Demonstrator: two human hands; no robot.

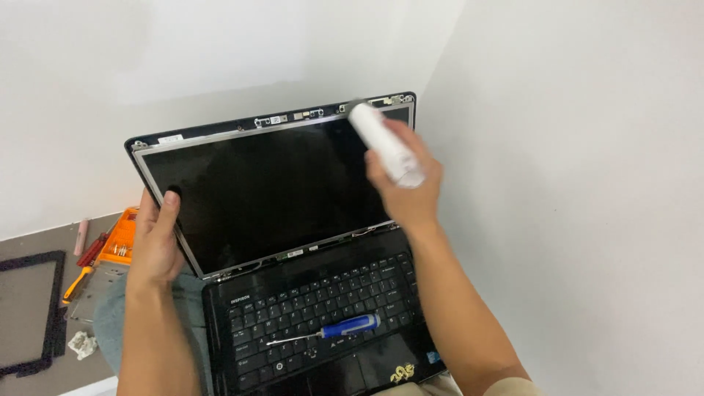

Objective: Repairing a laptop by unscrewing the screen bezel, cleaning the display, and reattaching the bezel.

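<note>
Left hand [158, 246] grips the left edge of the laptop screen [268, 187], thumb on the bare panel; right hand [407, 183] is closed on a white tube [385, 143] at the top right corner. With its bezel off, the thin panel looks fragile and flexible, best held by its metal frame. A blue-handled screwdriver [326, 331] lies on the keyboard [315, 312].

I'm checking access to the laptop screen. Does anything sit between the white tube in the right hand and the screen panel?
Nothing visible does. The right hand holds the white tube just in front of the screen near its top right corner. The left hand grips the screen's left edge, away from that spot.
</note>
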